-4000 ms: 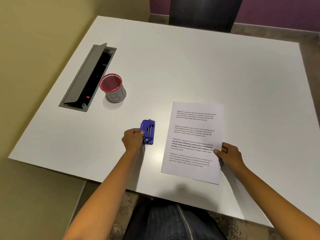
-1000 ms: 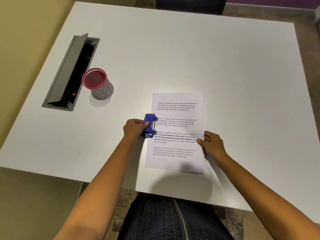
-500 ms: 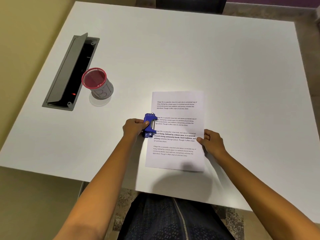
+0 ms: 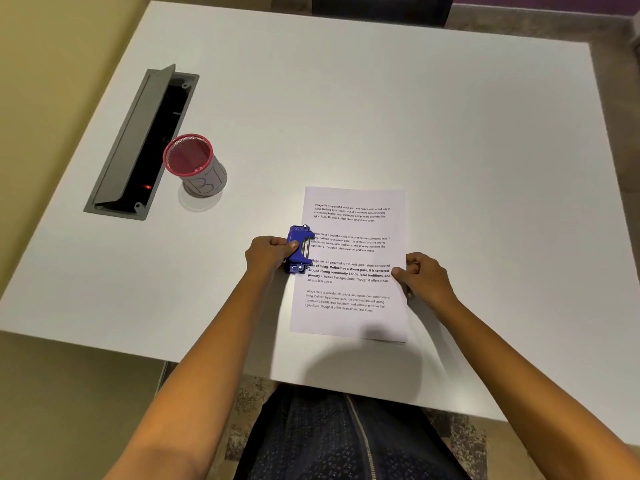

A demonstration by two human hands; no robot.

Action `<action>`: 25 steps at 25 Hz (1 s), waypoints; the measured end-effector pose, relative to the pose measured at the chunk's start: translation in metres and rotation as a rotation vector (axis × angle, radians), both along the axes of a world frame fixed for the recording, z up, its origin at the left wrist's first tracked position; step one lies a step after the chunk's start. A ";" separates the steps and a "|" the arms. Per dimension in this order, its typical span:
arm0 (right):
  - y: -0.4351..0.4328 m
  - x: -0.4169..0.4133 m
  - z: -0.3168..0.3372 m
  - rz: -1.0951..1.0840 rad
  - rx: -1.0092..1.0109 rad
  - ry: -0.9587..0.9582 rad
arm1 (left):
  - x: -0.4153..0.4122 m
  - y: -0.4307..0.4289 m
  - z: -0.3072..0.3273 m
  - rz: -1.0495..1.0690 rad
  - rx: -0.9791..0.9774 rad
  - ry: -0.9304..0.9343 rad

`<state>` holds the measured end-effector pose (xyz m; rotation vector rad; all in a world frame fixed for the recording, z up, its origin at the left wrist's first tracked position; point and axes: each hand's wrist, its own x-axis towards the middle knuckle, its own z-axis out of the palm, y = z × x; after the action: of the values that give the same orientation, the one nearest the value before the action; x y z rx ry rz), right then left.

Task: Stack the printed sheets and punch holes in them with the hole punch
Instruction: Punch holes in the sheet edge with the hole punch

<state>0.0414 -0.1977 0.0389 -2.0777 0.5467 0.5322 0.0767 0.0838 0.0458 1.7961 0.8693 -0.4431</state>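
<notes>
The printed sheets [image 4: 353, 285] lie stacked flat on the white table [image 4: 381, 109], near its front edge, with text facing up. A blue hole punch [image 4: 298, 249] sits over the middle of the stack's left edge, covering the first letters of two paragraphs. My left hand [image 4: 268, 254] grips the punch from its left side, thumb on top. My right hand [image 4: 420, 275] pinches the stack's right edge at mid-height and holds it down.
A mesh pen cup [image 4: 194, 164] with a red rim stands to the left of the sheets. Beside it a grey cable hatch [image 4: 138, 143] in the table has its lid raised. A dark chair [image 4: 381, 8] stands at the far side.
Four seconds ago the punch lay on the table apart from the sheets; it now sits on their left edge. Over the last second both hands have stayed almost still.
</notes>
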 end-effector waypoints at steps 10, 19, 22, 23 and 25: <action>0.001 -0.003 -0.006 0.025 -0.109 -0.091 | -0.001 0.002 0.002 0.007 -0.032 -0.003; -0.004 -0.003 -0.015 -0.053 -0.072 -0.085 | -0.001 0.002 -0.002 0.009 -0.054 -0.003; -0.004 -0.002 -0.016 -0.056 -0.068 -0.085 | -0.001 0.003 -0.003 0.014 -0.048 -0.006; -0.004 -0.002 -0.016 -0.055 -0.066 -0.084 | -0.001 0.003 -0.003 0.015 -0.044 -0.009; -0.004 -0.002 -0.016 -0.053 -0.063 -0.083 | -0.001 0.003 -0.004 0.012 -0.035 -0.012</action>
<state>0.0393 -0.2017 0.0229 -2.1288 0.5742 0.4005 0.0758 0.0865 0.0414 1.7594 0.8587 -0.4370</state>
